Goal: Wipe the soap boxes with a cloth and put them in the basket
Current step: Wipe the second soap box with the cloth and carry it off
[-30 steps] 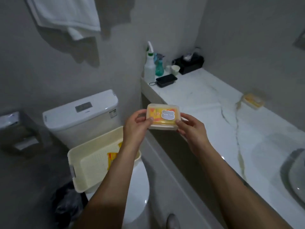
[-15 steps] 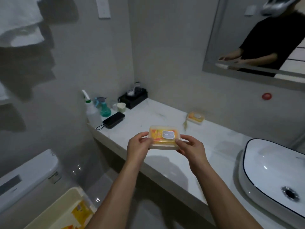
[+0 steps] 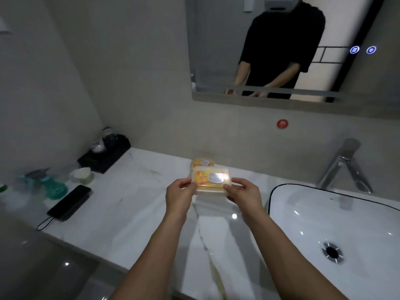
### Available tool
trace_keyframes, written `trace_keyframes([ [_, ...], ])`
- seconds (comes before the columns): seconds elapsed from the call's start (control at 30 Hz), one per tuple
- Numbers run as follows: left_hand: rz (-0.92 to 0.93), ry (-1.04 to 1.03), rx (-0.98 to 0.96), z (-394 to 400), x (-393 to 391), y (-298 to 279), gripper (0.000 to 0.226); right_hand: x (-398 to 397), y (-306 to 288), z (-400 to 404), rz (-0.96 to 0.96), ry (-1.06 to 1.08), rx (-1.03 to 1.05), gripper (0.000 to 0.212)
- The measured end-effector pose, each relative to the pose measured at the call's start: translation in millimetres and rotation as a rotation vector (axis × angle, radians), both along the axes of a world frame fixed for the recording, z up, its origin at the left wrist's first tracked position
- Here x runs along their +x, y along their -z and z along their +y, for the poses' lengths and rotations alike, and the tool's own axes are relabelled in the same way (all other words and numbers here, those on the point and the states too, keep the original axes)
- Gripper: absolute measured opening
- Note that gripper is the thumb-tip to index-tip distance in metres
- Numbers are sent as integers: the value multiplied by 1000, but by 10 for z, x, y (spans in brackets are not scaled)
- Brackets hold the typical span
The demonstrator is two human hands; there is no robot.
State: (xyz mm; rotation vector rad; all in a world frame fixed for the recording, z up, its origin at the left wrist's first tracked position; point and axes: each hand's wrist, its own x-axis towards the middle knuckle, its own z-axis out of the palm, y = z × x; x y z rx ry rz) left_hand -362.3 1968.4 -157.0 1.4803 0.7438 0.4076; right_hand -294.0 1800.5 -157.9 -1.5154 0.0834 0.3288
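Head view is showing both hands raised over the marble desk (image 3: 134, 204), sharing one soap box (image 3: 211, 180) — the left hand (image 3: 179, 197) is pinching its left end with thumb on top, and the right hand (image 3: 245, 195) is gripping its right end the same way. That box is sitting in the air, its orange-and-yellow lid with a pale label facing up and catching a glare. Just behind it, a second soap box (image 3: 203, 163) is lying on the desk near the wall. To the right, a white basin (image 3: 337, 224) with a dark rim line is resting on the desk, a chrome tap (image 3: 344, 167) standing behind it. To the left, a black phone (image 3: 70, 202) with a cord is lying flat — beyond it a teal spray bottle (image 3: 54, 187), a small pale cup (image 3: 83, 174) and a black tissue box (image 3: 106, 154) are standing near the corner. Above, a mirror (image 3: 216, 50) is reflecting the person in a dark top.
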Motion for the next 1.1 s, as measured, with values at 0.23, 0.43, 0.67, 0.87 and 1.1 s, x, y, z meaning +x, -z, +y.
trace_keyframes([
  [0.23, 64, 129, 43, -95, 696, 347, 21, 496, 285, -122, 66, 152, -49, 38],
  [0.43, 114, 318, 254, 10, 1221, 558, 27, 873, 515, -68, 101, 231, -141, 36],
  [0.67, 145, 544, 456, 264, 1693, 971, 33, 1274, 955, 124, 152, 287, -298, 44],
  [0.87, 217, 559, 557, 422, 2091, 1380, 20, 1640, 1322, 301, 167, 247, -419, 43],
  [1.1, 339, 563, 646, 472, 2332, 1782, 17, 1895, 1736, 378, 197, 213, -485, 38],
])
